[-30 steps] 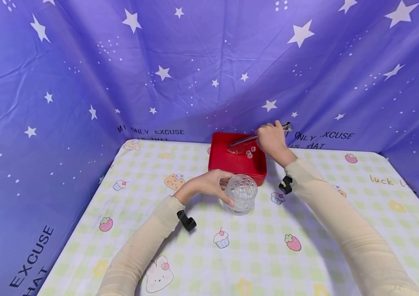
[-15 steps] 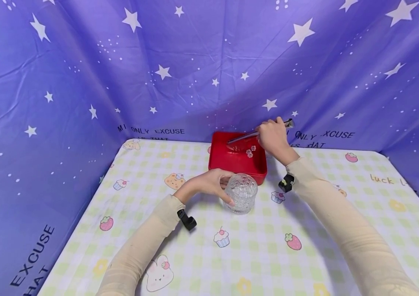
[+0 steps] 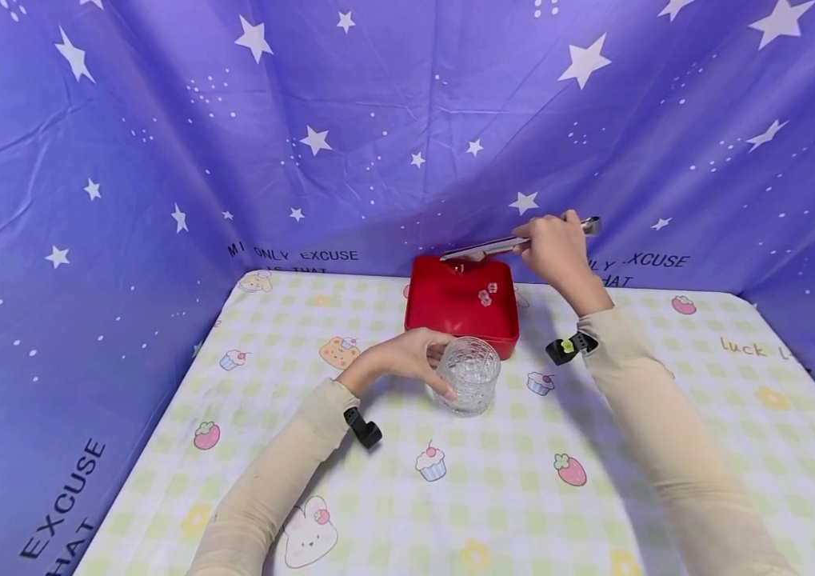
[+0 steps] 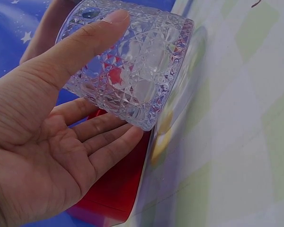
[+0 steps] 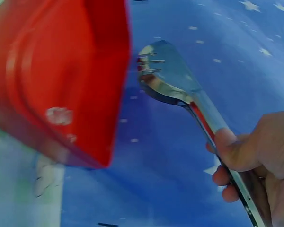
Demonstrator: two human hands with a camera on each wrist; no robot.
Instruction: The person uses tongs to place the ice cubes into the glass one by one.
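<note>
In the head view my left hand (image 3: 417, 360) holds a clear, cut-pattern glass (image 3: 470, 376) upright on the table. The left wrist view has the thumb along one side of the glass (image 4: 146, 56) and the other fingers on its far side. My right hand (image 3: 554, 248) grips metal tongs (image 3: 486, 248) by their middle, above the back of a red tray (image 3: 443, 308). In the right wrist view the fork-and-spoon heads of the tongs (image 5: 206, 106) lie close together; I cannot tell if they hold something. Small clear pieces (image 3: 485, 298) lie in the tray's right part.
A checked tablecloth (image 3: 349, 496) with cartoon prints covers the table. Behind and to the left hangs a purple star-patterned curtain (image 3: 378, 120), close behind the tray and my right hand. Each wrist carries a black strap mount (image 3: 364, 428).
My right hand has risen and moved right, bringing the tongs up from the tray's floor to its back rim. The left hand and glass stay put.
</note>
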